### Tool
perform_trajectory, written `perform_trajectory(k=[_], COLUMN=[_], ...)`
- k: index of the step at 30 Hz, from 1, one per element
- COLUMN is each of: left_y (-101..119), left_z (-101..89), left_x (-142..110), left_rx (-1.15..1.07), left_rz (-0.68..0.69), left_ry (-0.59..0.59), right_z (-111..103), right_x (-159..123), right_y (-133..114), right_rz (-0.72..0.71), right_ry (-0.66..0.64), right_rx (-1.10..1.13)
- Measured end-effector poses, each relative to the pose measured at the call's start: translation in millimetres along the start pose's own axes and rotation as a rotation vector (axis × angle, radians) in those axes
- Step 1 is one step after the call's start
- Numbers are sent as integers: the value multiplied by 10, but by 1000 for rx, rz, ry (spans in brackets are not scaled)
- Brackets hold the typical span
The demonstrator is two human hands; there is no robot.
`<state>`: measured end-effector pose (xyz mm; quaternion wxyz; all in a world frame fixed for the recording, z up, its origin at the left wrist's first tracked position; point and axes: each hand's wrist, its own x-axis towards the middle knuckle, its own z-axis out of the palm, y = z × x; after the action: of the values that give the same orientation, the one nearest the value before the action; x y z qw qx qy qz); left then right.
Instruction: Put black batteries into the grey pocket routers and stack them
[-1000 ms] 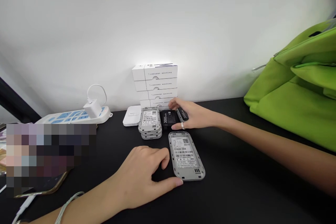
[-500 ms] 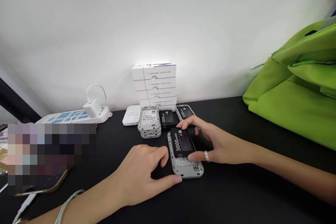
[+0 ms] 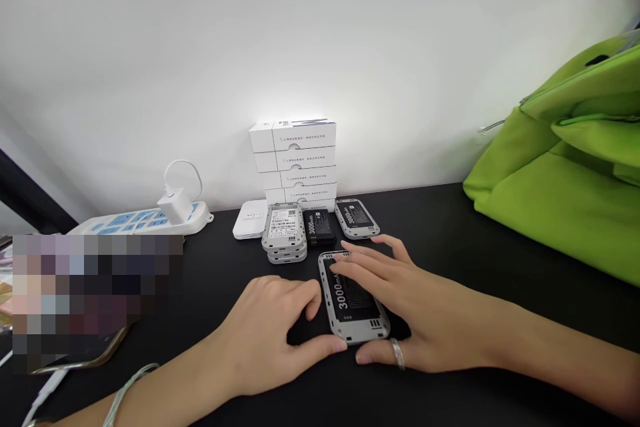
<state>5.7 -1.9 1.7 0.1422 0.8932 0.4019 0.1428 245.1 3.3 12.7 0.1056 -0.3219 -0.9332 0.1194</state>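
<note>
A pocket-sized white device (image 3: pixel 357 331), like a portable Wi-Fi router with its back cover off, lies on the black table. Its compartment holds a flat black battery (image 3: pixel 350 300) marked 3000mAh. My left hand (image 3: pixel 273 333) steadies the device, fingers curled beside its left edge and thumb at its near left corner. Over the battery's far end spread the fingers of my right hand (image 3: pixel 405 300), its ringed thumb by the device's near edge. Behind are a stack of similar open devices (image 3: pixel 284 227), loose black batteries (image 3: pixel 320 225) and another device with a battery in it (image 3: pixel 356 217).
White boxes (image 3: pixel 305 160) are stacked against the wall, with white covers (image 3: pixel 250 219) beside them. A power strip (image 3: pixel 200 219) with a charger (image 3: pixel 175 205) stands at the left, behind a phone (image 3: pixel 95 347) and a blurred area. A green bag (image 3: pixel 550 173) rests at right.
The battery has gone from tilted in my right hand's grip to lying flat inside the device. My right hand has released its edges and spread over it. My left hand has stayed put.
</note>
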Motion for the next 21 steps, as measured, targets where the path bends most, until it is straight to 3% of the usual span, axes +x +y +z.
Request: perform_trajectory(k=[4,9,12,15,17,21], left_y=[-5,-2,0,1,4,25], left_z=[-10,-26,-29,-28,-30,-45], left_x=[-9,-11,-7,-5,-5,-4], left_rx=[-7,-20,-19,-18,-16,-12], left_rz=[-8,-44,-75,-85,-84,-93], left_ry=[-2,-29,-41,-47,-46,-54], right_z=[12,-107,-284,-459,-515,-452], right_x=[35,58,23,-57,-115,-169], right_y=[7,130,340,665,901,1235], right_rz=[48,236,235,239,319,441], right_ry=[-4,1,67,229,307,378], right_rx=[80,570,820,780,723,637])
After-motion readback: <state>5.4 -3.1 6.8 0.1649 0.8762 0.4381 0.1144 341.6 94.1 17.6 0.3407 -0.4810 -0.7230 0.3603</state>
